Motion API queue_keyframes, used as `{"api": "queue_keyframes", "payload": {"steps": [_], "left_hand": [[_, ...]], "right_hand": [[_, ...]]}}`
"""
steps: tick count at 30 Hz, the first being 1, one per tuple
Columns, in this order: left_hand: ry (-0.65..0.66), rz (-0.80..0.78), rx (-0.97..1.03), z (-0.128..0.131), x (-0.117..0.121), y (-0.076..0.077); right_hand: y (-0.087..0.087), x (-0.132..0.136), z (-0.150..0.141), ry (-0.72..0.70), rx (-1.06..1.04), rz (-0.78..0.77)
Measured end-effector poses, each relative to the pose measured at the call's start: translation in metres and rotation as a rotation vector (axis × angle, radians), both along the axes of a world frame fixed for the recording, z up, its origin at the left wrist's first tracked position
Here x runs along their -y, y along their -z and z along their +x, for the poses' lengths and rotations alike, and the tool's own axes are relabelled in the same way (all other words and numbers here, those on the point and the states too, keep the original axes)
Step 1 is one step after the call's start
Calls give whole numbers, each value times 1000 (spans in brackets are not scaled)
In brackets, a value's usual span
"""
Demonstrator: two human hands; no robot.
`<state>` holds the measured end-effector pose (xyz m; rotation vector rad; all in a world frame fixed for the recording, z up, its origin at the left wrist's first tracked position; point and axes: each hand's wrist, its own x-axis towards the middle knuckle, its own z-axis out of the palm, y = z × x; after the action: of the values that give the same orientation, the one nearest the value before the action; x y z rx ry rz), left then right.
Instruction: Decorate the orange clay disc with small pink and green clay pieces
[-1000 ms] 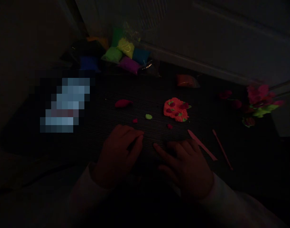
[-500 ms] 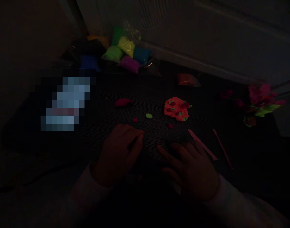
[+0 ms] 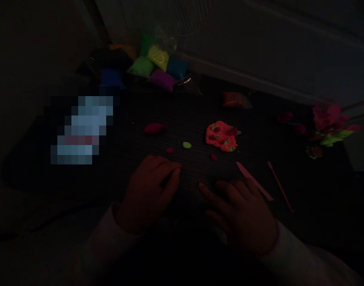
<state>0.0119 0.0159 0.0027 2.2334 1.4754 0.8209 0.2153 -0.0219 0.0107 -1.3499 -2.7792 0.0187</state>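
Pinching, whether on anything I cannot tell, the left hand (image 3: 150,194) faces the loosely spread right hand (image 3: 239,216); orange clay (image 3: 220,135) lies at the latter's twelve o'clock; pink knife (image 3: 253,180) at one, probably for reach.

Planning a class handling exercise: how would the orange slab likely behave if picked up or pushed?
The orange slab looks lumpy and ragged-edged, like soft dough, so it may sag when lifted. Lying flat and broad, it seems unlikely to roll or tip. The red bits on top might come loose if squeezed.
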Motion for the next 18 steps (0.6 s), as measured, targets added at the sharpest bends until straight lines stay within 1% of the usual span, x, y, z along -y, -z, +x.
{"api": "queue_keyframes", "payload": {"steps": [3,6,9,11,12,15,16,18], "left_hand": [[3,-8,-5,1,0,0],[-3,-4,2,1,0,0],[-9,-8,6,0,0,0],[-11,-13,12,-1,0,0],[-12,-18,18,0,0,0],[5,-52,70,3,1,-3],[13,-79,102,6,1,-5],[34,-145,190,11,3,-10]], "right_hand": [[0,-1,-4,12,2,0],[2,-2,-6,36,-27,-39],[3,-2,-3,88,-195,-138],[-1,-2,0,152,-410,-273],[-4,-2,1,199,-542,-367],[-14,-3,0,385,-993,-739],[-17,-4,-1,432,-1100,-838],[-19,-4,-5,492,-1247,-987]]}}
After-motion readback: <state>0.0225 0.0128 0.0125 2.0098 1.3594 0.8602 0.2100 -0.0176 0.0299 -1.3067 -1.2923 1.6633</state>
